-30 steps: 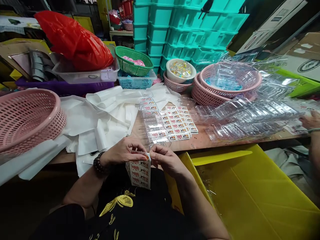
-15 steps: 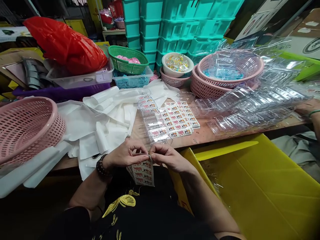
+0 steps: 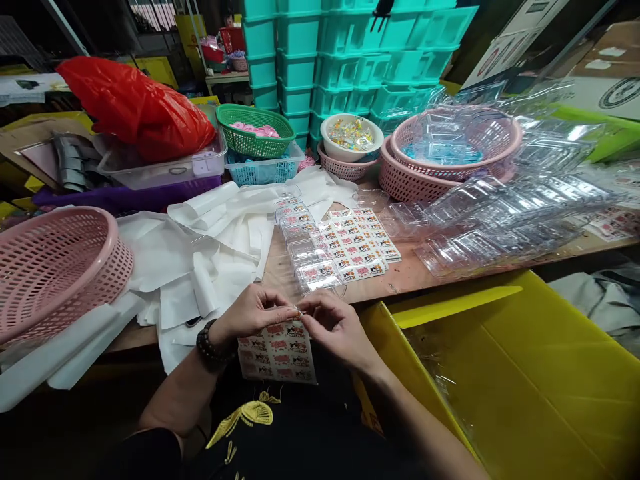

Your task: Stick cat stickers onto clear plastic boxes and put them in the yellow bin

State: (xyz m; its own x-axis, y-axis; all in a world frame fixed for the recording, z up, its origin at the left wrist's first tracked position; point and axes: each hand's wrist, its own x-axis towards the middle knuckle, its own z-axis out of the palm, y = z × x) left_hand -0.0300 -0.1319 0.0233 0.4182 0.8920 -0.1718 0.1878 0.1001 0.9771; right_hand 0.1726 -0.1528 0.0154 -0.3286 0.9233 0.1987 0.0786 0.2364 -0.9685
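Observation:
A sheet of printed stickers point(image 3: 280, 353) hangs below my hands, in front of my black shirt. My left hand point(image 3: 255, 310) pinches its top edge between thumb and fingers. At the sheet's upper right corner, my right hand point(image 3: 335, 327) has its thumb and fingertips closed on the edge; the exact grip there is too small to see. Just beyond my hands, a row of clear plastic cases point(image 3: 307, 250) overlaps along the table, the nearest bearing a sticker point(image 3: 320, 272). Beside them lies a pile of sticker sheets point(image 3: 357, 243).
White backing paper point(image 3: 220, 220) covers the table's left, beside a pink basket point(image 3: 65, 267). More clear cases point(image 3: 500, 233) are stacked at right. Behind stand pink baskets point(image 3: 450, 183), a white bowl point(image 3: 351, 152) and teal crates point(image 3: 295, 60). A yellow box point(image 3: 525, 380) stands below the table's edge.
The sticker sheet in my hands has swung round to face me more fully. The other person's hand at the right edge has gone out of view.

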